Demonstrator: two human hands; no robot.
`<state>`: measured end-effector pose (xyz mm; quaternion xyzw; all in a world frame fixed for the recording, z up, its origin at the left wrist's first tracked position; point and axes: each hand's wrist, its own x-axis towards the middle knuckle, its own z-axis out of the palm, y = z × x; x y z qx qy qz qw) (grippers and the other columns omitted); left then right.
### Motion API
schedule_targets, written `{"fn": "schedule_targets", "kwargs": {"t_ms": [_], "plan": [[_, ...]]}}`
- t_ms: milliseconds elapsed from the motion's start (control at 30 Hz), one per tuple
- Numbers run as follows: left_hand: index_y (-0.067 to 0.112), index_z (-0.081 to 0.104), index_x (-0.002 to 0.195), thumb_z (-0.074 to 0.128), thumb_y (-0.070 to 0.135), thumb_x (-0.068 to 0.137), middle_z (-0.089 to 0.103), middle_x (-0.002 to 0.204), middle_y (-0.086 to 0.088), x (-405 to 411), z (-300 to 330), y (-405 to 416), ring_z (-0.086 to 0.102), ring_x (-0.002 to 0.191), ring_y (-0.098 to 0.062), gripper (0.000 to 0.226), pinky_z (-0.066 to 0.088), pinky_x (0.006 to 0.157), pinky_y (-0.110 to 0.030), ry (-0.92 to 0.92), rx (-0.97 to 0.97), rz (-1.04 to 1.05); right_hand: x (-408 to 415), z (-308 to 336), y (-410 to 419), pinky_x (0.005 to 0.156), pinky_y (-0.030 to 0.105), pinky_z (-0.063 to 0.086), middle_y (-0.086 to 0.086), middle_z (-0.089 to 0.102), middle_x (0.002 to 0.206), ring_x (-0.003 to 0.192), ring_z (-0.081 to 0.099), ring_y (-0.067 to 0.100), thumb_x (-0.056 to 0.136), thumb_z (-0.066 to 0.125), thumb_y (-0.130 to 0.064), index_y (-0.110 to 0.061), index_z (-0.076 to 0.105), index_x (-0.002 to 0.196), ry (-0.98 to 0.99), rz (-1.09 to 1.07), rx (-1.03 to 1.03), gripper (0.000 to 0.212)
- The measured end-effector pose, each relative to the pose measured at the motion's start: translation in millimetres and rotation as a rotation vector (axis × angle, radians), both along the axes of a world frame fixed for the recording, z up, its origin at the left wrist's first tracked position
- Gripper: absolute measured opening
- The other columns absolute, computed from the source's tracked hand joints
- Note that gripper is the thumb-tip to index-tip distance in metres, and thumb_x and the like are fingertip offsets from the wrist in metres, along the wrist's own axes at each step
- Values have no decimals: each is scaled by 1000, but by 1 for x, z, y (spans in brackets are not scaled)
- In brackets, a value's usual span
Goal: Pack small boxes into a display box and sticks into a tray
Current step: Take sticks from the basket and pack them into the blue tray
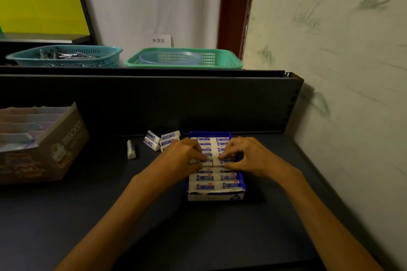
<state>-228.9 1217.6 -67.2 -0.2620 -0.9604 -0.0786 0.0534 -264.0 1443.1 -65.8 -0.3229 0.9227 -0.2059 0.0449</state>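
**Hands settling a middle row; the display box is nearly full**

The left hand (187, 154) and the right hand (244, 156) meet over the middle of the blue display box (241, 179), just right of the frame's centre. The left hand's fingers curl down onto a small white box in the left column and appear to pinch it; the right hand's fingertips (222, 157) press and seem to nip the matching box in the right column. Whether each box is truly gripped or only pushed down I cannot tell for certain, as the fingers hide the contact.

Judged from how things lie, the box-packing is well advanced. Two columns of small boxes (212, 185) fill the display box from its near torn edge to its far wall, and the row under the hands looks like one of the last to be seated. Still left: a loose cluster of small boxes (161, 139) lies on the dark desk (154, 215) just left of the display box, touching one another, and a single box (131, 149) stands apart further left.

No sticks can be made out. A cardboard tray (66, 136) with stepped rows sits at the left edge of the frame; its contents are too blurred to name. Two mesh baskets (182, 58) rest on the shelf at the upper middle
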Motion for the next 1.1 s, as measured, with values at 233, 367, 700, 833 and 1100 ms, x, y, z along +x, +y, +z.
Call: {"fn": "schedule_targets", "kwargs": {"t_ms": [233,367,700,833,1100], "plan": [[24,58,126,54,28,92,48,127,4,0,3,1,46,114,-8,34,33,85,-12,-9,9,-13,-1,-1,0,88,21,45,-12,49,116,112,45,4,85,68,-28,-25,68,112,-14,0,-3,27],[23,58,126,54,29,92,49,126,4,1,3,2,48,111,-8,34,33,82,-13,9,8,-16,0,0,-1,91,24,46,-10,50,117,112,45,4,85,68,-28,-24,69,112,-3,4,15,27],[26,55,126,57,38,89,50,129,4,2,5,-17,45,115,-8,39,37,91,-19,4,60,58,1,14,-28,85,26,49,-8,56,113,98,52,4,87,64,-36,-25,63,115,66,-18,47,30],[26,49,132,56,37,90,49,130,2,3,12,-40,43,119,-13,44,37,94,-25,54,70,202,0,20,-54,87,28,47,-9,56,114,98,52,4,89,61,-38,-27,60,119,127,-22,34,32],[26,41,137,58,39,88,46,135,0,12,17,-105,42,124,-16,54,38,101,-32,33,3,399,-8,23,-114,91,33,46,-5,55,118,105,52,12,89,62,-36,-27,54,127,182,28,88,40]]}}
